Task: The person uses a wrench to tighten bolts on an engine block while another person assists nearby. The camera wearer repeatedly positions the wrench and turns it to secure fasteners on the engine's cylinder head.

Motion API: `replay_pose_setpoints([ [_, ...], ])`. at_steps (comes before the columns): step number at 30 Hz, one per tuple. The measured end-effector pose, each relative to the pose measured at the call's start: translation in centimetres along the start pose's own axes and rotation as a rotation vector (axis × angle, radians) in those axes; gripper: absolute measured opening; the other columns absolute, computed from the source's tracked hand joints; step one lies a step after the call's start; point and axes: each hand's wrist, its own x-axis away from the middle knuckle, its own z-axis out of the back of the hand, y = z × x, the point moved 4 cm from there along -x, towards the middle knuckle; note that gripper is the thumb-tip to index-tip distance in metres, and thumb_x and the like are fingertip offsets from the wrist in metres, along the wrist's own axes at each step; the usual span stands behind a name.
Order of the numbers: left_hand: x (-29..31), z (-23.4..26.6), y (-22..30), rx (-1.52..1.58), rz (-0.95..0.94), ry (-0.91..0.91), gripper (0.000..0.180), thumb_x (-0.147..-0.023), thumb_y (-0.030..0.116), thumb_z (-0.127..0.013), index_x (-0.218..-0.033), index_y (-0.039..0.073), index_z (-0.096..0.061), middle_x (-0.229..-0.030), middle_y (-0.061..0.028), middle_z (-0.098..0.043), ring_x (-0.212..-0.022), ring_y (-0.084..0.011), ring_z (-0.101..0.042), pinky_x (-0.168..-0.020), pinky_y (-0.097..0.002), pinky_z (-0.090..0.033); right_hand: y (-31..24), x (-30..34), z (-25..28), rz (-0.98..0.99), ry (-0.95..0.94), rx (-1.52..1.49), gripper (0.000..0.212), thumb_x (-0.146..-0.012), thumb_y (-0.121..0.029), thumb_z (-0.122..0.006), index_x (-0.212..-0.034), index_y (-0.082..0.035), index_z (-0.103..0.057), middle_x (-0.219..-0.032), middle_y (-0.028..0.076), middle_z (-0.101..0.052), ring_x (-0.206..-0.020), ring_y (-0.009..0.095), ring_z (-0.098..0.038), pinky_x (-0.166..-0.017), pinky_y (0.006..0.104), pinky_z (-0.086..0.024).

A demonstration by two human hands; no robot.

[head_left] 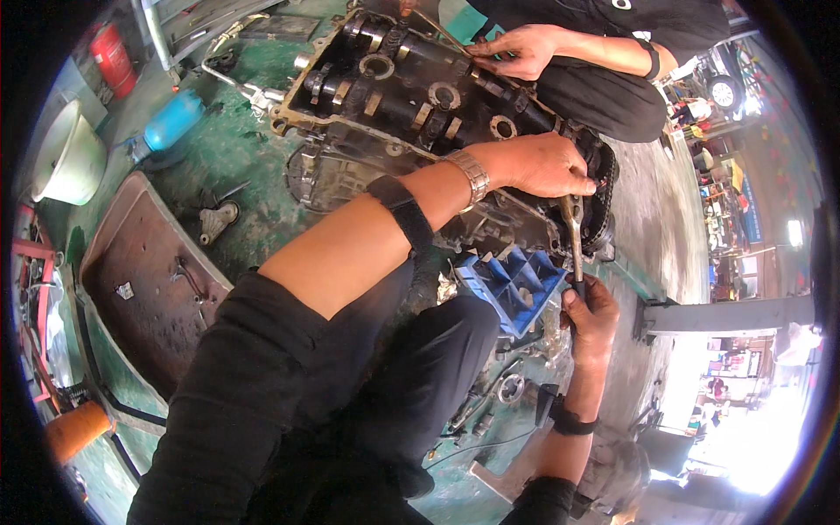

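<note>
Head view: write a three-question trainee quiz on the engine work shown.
1. True or false: the right hand grips the handle of a wrench.
2. Where does the left hand rest? A) on the white bucket B) at the timing chain end of the engine C) on the red cylinder
3. What colour is the plastic crate beside the engine?

Key: 1 true; 2 B; 3 blue.
</note>
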Motion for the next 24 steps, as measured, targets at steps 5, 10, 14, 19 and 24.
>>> replay_pose_setpoints([
  [5,0.4,-0.1,0.1,0.005,0.037,-0.041,0.029,-0.083,0.035,-0.065,-0.092,0.008,-0.072,-0.081,-0.012,-0.07,-0.079,-0.029,-0.066,-0.076,-0.0374,-0.05,0.3,-1.0,2.0,-0.002,-0.072,0.007,0.028,-0.084,-0.011,-0.072,-0.105,0.004,-0.061,-0.075,0.0,-0.059,-0.056,0.007,-0.051,-0.05,0.0207,-0.042],
  [10,0.6,0.1,0.4,0.023,0.075,-0.079,0.027,-0.077,0.029,-0.071,-0.094,0.008,-0.073,-0.083,-0.0119,-0.07,-0.08,-0.0277,-0.067,-0.075,-0.0363,-0.051,0.3,-2.5,3.5,0.007,-0.126,0.078,0.03,-0.083,-0.015,-0.073,-0.103,0.003,-0.059,-0.07,0.002,-0.055,-0.055,0.008,-0.049,-0.047,0.0206,-0.04],
  [14,0.7,0.4,0.9,0.039,0.071,-0.097,0.027,-0.076,0.028,-0.072,-0.093,0.006,-0.073,-0.083,-0.0126,-0.071,-0.079,-0.0272,-0.067,-0.075,-0.0362,-0.051,0.3,-3.4,4.4,0.027,-0.122,0.136,0.031,-0.083,-0.013,-0.072,-0.106,0.003,-0.06,-0.072,0.002,-0.057,-0.057,0.008,-0.05,-0.048,0.0216,-0.042],
  [19,0.9,0.4,1.2,0.047,0.143,-0.121,0.03,-0.075,0.028,-0.074,-0.094,0.005,-0.073,-0.084,-0.0129,-0.071,-0.078,-0.0263,-0.068,-0.074,-0.0363,-0.051,-0.6,-5.2,6.1,0.104,-0.003,0.378,0.028,-0.084,-0.004,-0.07,-0.109,0.003,-0.06,-0.08,0.002,-0.061,-0.067,0.008,-0.054,-0.061,0.0217,-0.046],
  [24,1.0,0.7,1.4,0.025,0.121,-0.115,0.034,-0.073,0.03,-0.077,-0.094,0.004,-0.072,-0.086,-0.0136,-0.071,-0.079,-0.0267,-0.068,-0.074,-0.0363,-0.051,-2.7,-6.0,6.2,0.368,0.058,0.63,0.026,-0.08,-0.005,-0.074,-0.103,0.003,-0.064,-0.082,0.007,-0.067,-0.075,0.01,-0.056,-0.071,0.0253,-0.047],
])
